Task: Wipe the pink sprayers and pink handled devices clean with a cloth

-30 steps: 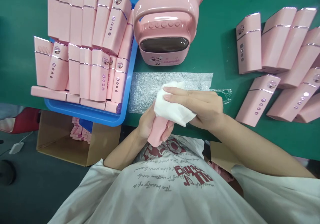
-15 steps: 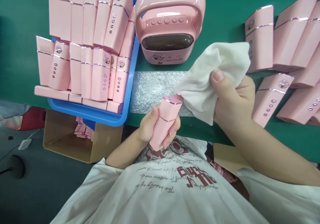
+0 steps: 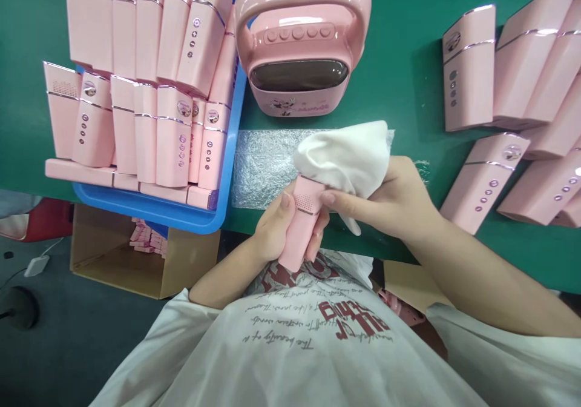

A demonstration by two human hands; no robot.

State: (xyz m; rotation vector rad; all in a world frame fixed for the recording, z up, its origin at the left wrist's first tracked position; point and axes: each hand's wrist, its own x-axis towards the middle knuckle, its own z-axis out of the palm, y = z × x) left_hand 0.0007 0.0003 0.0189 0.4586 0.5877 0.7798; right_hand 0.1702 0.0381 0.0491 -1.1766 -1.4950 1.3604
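Observation:
My left hand (image 3: 276, 222) is closed round a pink microphone-like handset (image 3: 297, 234), a slim box with a dotted grille and a silver band near its upper end. A white cloth (image 3: 349, 155) is gripped in my right hand (image 3: 393, 204), and it covers the handset's top end. My right thumb lies against the side of the handset near the grille. Behind both hands a sheet of clear bubble wrap (image 3: 261, 168) lies flat on the green table.
A blue tray (image 3: 149, 210) at the left holds several stacked pink handsets (image 3: 172, 134). A pink speaker (image 3: 297, 77) with a handle stands at the back. More pink handsets (image 3: 469, 68) lie at the right. Below the table edge sits a cardboard box (image 3: 122, 261) with small pink pieces.
My right hand has brought the cloth left and down onto the top of the handset. My left hand still holds the handset. The view has shifted slightly right.

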